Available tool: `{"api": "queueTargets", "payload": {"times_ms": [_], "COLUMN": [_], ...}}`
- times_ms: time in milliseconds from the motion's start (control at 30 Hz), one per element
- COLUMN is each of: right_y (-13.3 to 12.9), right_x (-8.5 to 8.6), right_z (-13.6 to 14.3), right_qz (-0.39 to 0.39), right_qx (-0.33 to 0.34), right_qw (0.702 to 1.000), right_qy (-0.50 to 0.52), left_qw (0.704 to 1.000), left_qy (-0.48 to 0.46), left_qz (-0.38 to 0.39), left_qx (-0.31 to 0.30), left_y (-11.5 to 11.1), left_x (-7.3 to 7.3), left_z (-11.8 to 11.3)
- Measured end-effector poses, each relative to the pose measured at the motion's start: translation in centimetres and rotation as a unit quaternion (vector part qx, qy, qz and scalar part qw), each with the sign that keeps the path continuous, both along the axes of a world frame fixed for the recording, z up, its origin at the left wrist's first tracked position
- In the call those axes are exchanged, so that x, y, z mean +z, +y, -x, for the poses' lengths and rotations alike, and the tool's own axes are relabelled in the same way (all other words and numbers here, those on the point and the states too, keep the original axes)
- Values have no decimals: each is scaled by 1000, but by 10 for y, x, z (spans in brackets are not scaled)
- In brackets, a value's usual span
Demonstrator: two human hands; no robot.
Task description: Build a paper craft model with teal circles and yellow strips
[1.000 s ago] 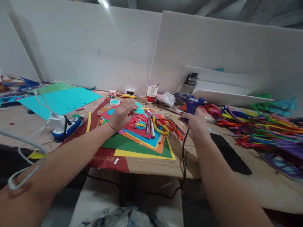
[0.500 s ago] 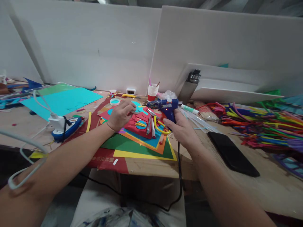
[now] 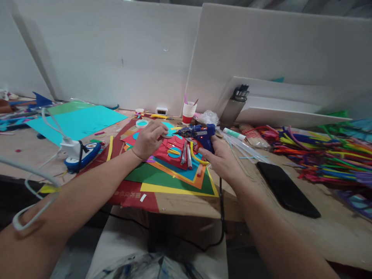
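Note:
My right hand (image 3: 223, 157) is wrapped round the grip of a blue hot glue gun (image 3: 205, 134), whose small red light glows. Its nozzle points left, over or against a light-blue paper cutout (image 3: 169, 128) with a yellow strip on it; whether it touches cannot be made out. With curled fingers, my left hand (image 3: 150, 138) grips the near left edge of that cutout, its fingertips partly hidden. Below lie red paper (image 3: 162, 155), markers (image 3: 189, 157) and a bent yellow strip (image 3: 197, 155), on stacked coloured sheets (image 3: 171, 182).
A paper cup (image 3: 188, 112) with pens stands behind the glue gun, near a grey bottle (image 3: 234, 106). Rightward lie a glue stick (image 3: 234, 134), a black phone (image 3: 286, 188) and many pipe cleaners (image 3: 325, 149). A blue power strip (image 3: 83, 157) with a white plug sits left. The gun's black cord (image 3: 221, 209) hangs over the table edge.
The glue gun in my right hand has moved left and a little down, bringing its nozzle to the light-blue cutout. My left hand stays almost in place. The view has shifted slightly.

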State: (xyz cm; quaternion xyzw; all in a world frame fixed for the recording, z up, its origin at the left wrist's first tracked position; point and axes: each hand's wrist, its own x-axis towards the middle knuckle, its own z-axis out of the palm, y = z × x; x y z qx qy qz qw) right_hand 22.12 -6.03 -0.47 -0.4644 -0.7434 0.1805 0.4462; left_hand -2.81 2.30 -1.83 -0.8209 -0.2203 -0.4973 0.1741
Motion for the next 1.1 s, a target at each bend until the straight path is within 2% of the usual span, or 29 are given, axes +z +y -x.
{"api": "queueTargets", "payload": {"times_ms": [267,500,867,1100], "right_y": [-1,-2,-1,1], "right_x": [2,4,3,0], "right_z": [2,3,1,-3], "right_qz": [-4,3,16,51], "right_qx": [12,16,12,17], "right_qw": [1000,1000,1000,999], "right_qy": [0,8,-4,6], "left_qw": [1000,999,999,999], "left_qy": [5,12,38,33], "left_qz": [0,44,-2,13], "left_qx": [2,27,4,15], "left_y": [0,-1,-2,-2], "left_x": [1,1,1,1], "left_z": [-1,-1,-1,-2]}}
